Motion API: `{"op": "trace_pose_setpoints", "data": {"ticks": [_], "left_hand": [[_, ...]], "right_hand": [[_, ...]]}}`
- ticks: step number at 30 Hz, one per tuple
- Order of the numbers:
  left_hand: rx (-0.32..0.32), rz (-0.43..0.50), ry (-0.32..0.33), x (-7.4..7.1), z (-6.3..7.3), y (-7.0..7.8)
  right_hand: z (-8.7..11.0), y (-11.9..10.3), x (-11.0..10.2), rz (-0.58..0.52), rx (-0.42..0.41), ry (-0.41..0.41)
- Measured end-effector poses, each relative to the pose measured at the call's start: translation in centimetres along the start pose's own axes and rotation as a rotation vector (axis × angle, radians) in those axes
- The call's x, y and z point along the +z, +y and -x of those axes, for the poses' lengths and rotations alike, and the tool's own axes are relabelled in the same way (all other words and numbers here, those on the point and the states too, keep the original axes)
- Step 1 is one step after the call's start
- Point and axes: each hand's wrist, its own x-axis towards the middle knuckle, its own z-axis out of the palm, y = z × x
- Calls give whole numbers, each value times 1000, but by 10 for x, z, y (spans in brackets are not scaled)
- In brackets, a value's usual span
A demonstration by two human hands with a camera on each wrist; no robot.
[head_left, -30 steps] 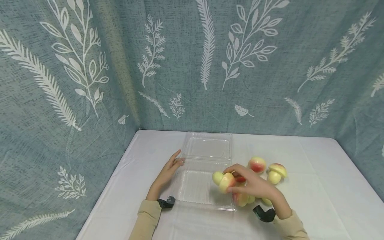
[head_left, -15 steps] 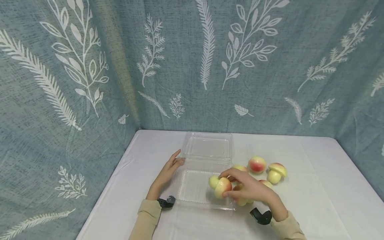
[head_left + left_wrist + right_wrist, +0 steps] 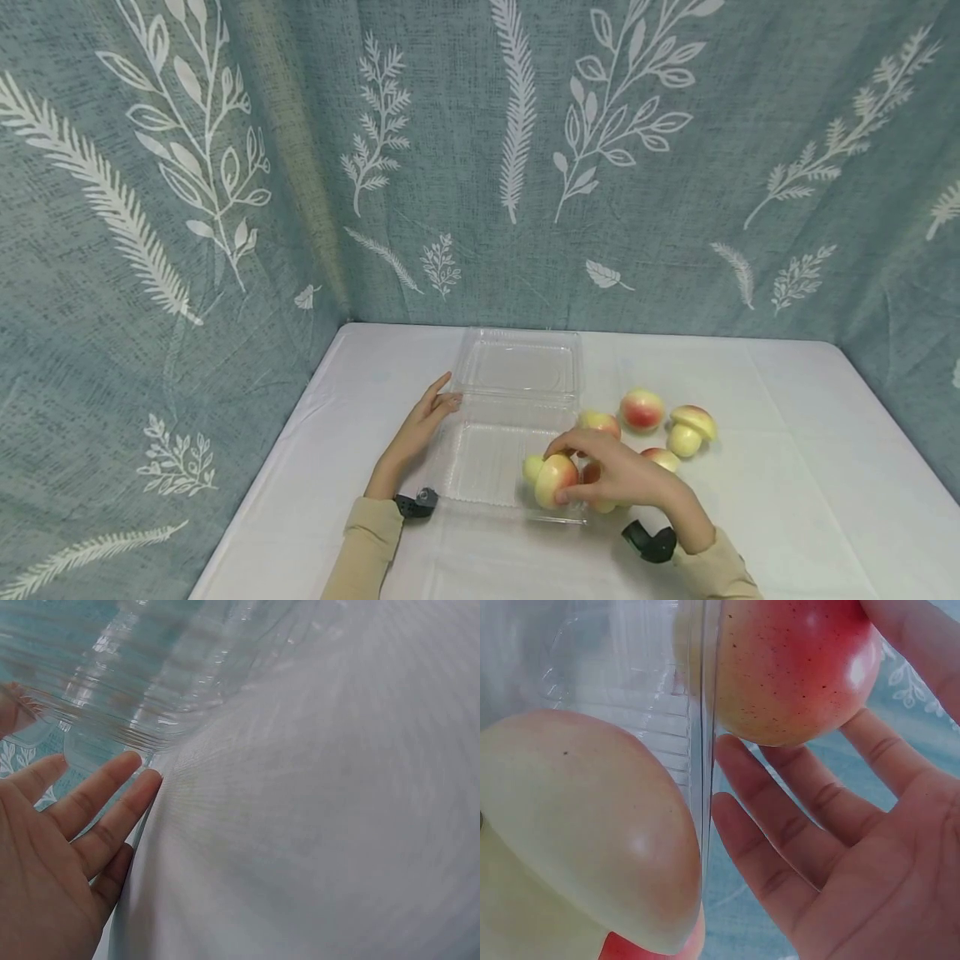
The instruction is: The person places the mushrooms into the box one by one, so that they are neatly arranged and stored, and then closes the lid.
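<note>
My right hand [image 3: 618, 471] grips a toy mushroom [image 3: 557, 482] with a yellow stem and a red-and-yellow cap, between thumb and fingers. It is at the right front part of an open clear plastic clamshell box [image 3: 480, 467]. The right wrist view shows the held mushroom's speckled red cap [image 3: 795, 667] beside the box wall; whether it touches the bottom I cannot tell. My left hand [image 3: 420, 429] lies along the box's left side, fingers extended. In the left wrist view the left hand [image 3: 67, 847] has its fingertips by the box edge.
Right of the box lie several more toy mushrooms, among them one with its red cap up [image 3: 642, 410] and one on its side [image 3: 690, 431]. Behind the right hand, others are partly hidden. The lid [image 3: 521, 367] lies back on the white tablecloth [image 3: 780, 467].
My right hand has moved left and nearer the front with the mushroom, from the box's right edge to over its right part. The left hand has stayed in place.
</note>
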Motion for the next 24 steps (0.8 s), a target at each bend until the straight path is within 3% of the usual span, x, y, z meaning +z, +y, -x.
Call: {"op": "trace_pose_setpoints", "data": {"ticks": [5,15,24], "left_hand": [[-3,3,-11,0,0,0],[-1,-8,-5,0,-1,-1],[7,7,-19,-1,-1,-1]], "right_hand": [[1,-1,-1,78,0,-7],[1,1,0,118,38,-39],[-1,7,4,183,-36,5]]}}
